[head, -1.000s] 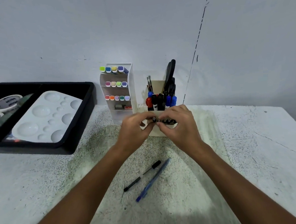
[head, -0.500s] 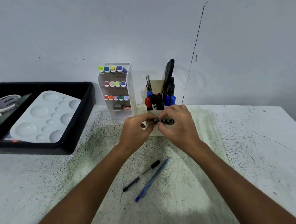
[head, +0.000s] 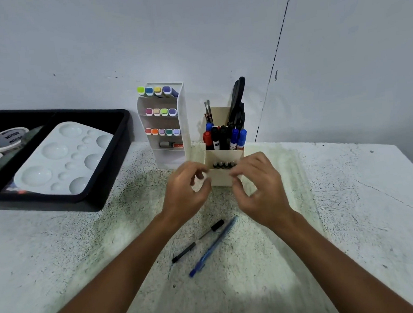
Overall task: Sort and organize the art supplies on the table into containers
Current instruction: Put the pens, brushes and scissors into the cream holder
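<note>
A cream desk organizer (head: 223, 178) stands by the wall with markers, brushes and scissors upright in its back pockets. Several small black caps (head: 224, 165) line its low front pocket. My left hand (head: 185, 189) hovers at the organizer's front left corner with loosely curled fingers, beside a white bit of that corner; blur hides any contact. My right hand (head: 260, 187) hovers at the front right, fingers loosely curled and holding nothing. A black pen (head: 197, 241) and a blue pen (head: 213, 246) lie side by side on the table between my forearms.
A white tiered rack (head: 183, 124) of coloured markers stands left of the organizer. At the far left, a black tray (head: 118, 159) holds a white paint palette (head: 63, 160) and tape rolls (head: 7, 139). The speckled table (head: 361, 207) extends right.
Both hands have let go of the small black items in the front pocket and drawn back and apart. The pens have not moved.
</note>
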Demonstrator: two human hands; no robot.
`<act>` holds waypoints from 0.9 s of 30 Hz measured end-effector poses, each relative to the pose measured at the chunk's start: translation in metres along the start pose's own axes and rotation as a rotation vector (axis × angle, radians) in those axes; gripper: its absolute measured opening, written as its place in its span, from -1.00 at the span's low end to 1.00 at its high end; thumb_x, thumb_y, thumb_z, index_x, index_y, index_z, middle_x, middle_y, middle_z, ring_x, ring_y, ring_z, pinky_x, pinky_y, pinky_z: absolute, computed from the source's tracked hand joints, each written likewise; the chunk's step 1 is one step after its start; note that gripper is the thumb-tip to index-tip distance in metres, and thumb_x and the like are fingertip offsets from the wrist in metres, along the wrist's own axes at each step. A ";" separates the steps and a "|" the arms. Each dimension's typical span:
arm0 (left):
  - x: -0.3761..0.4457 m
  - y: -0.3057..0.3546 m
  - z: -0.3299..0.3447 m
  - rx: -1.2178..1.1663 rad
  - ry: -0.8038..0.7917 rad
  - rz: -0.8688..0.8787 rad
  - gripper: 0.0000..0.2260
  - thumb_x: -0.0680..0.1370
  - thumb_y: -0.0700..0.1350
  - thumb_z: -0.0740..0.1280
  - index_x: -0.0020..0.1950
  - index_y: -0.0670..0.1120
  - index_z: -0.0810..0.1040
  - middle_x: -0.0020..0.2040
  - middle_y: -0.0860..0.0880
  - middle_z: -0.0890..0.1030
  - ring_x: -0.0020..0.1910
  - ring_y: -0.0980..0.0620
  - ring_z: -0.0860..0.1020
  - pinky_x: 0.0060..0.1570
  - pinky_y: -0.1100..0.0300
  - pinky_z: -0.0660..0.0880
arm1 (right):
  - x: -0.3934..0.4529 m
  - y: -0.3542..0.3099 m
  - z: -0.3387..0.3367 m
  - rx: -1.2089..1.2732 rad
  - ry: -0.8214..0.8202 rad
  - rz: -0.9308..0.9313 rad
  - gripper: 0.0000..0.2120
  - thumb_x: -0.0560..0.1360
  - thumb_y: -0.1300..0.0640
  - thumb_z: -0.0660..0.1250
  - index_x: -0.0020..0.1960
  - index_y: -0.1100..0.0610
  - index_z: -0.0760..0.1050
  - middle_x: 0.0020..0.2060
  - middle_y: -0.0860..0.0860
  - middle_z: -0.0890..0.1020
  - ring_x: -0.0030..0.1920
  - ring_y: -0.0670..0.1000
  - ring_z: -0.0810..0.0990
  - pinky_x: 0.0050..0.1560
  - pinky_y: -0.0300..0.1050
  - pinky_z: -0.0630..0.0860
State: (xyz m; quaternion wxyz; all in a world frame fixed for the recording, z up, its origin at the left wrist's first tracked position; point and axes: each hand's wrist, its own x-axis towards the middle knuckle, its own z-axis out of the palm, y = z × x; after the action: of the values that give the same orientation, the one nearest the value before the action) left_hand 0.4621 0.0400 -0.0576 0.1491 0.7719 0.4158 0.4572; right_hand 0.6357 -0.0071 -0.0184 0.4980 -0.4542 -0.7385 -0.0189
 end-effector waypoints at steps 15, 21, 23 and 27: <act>-0.001 0.002 -0.004 -0.027 0.007 0.003 -0.82 0.42 -0.26 0.44 0.00 -0.15 0.60 -0.18 0.04 0.54 -0.27 0.19 0.46 -0.30 0.44 0.38 | -0.010 0.015 -0.010 0.102 0.112 -0.041 -0.84 0.43 0.38 0.27 -0.05 0.34 0.59 -0.07 0.20 0.58 0.02 0.13 0.55 0.03 -0.17 0.48; 0.016 0.007 -0.001 -0.054 -0.009 0.009 -0.68 0.39 -0.29 0.49 0.12 -0.12 0.60 -0.01 0.08 0.59 -0.11 0.15 0.53 -0.22 0.39 0.45 | -0.004 0.031 -0.007 0.239 -0.089 0.518 -0.46 0.42 0.39 0.35 0.35 0.07 0.41 0.08 -0.06 0.55 0.02 -0.10 0.53 -0.17 -0.34 0.48; 0.019 0.007 0.002 -0.055 -0.033 -0.004 -0.65 0.38 -0.28 0.50 0.14 -0.12 0.60 0.01 0.06 0.61 -0.08 0.15 0.54 -0.21 0.42 0.43 | -0.002 0.038 -0.004 0.248 -0.164 0.545 -0.47 0.43 0.37 0.40 0.35 0.08 0.44 0.08 -0.07 0.57 0.01 -0.14 0.53 -0.20 -0.37 0.47; 0.025 0.010 0.006 -0.083 -0.031 -0.029 -0.68 0.39 -0.30 0.50 0.12 -0.13 0.62 -0.02 0.09 0.62 -0.12 0.18 0.56 -0.23 0.42 0.47 | 0.001 0.039 0.001 0.279 -0.143 0.539 -0.64 0.44 0.31 0.45 0.19 0.06 0.58 0.01 -0.09 0.62 -0.02 -0.12 0.58 -0.23 -0.40 0.43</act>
State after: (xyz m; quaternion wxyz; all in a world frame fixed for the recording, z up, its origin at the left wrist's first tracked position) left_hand 0.4776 0.0543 -0.0405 0.1940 0.7661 0.4053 0.4596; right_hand 0.6613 0.0168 -0.0347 0.4897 -0.5611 -0.6198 0.2475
